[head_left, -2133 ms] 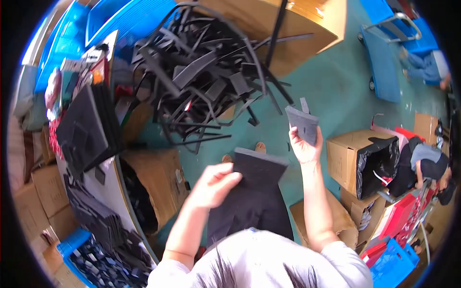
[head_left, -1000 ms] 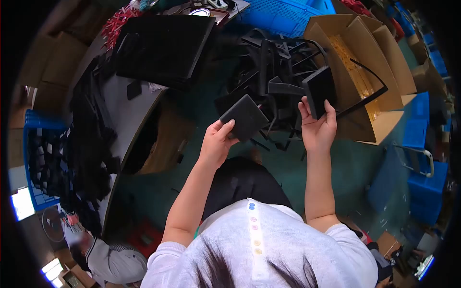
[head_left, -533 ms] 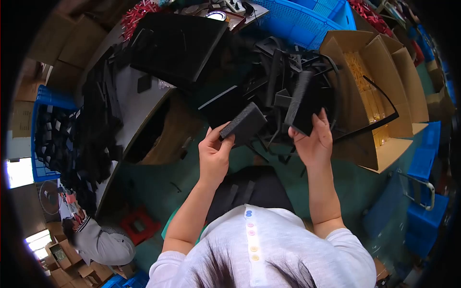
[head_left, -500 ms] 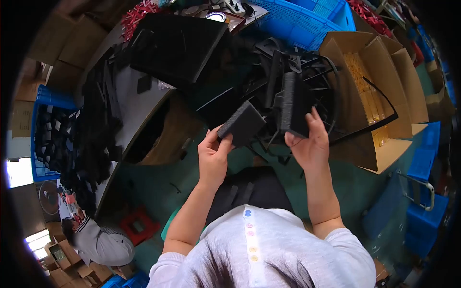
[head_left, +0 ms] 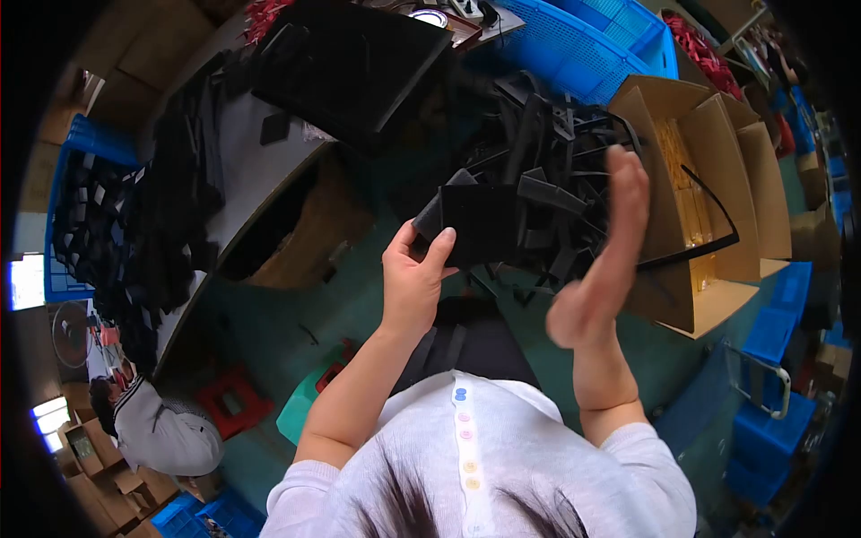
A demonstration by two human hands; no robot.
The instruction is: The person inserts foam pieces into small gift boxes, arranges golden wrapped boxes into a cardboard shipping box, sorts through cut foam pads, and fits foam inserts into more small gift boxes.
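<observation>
Pinched between thumb and fingers, black foam pieces [head_left: 480, 224] are in my left hand [head_left: 417, 273]; at least two seem to overlap there. My right hand [head_left: 601, 260] is raised to the right of them, slightly blurred, with its fingers stretched out and nothing in it. Beyond both hands lies a tangled heap of black foam strips and offcuts [head_left: 547, 134]. On the table at the upper left rests a stack of large black sheets [head_left: 354, 67], with a small black square [head_left: 275, 128] beside it.
An open cardboard box [head_left: 700, 309] stands right of the heap, blue crates [head_left: 574, 45] behind it. Dark strips [head_left: 179, 197] cover the left of the grey table [head_left: 247, 179]. A person [head_left: 166, 430] is at the lower left, near a red stool [head_left: 233, 403]. A blue cart stands right.
The block that was in my right hand is no longer there, and that hand has opened and swung up. The foam in my left hand now shows a broad flat face. The view has shifted slightly.
</observation>
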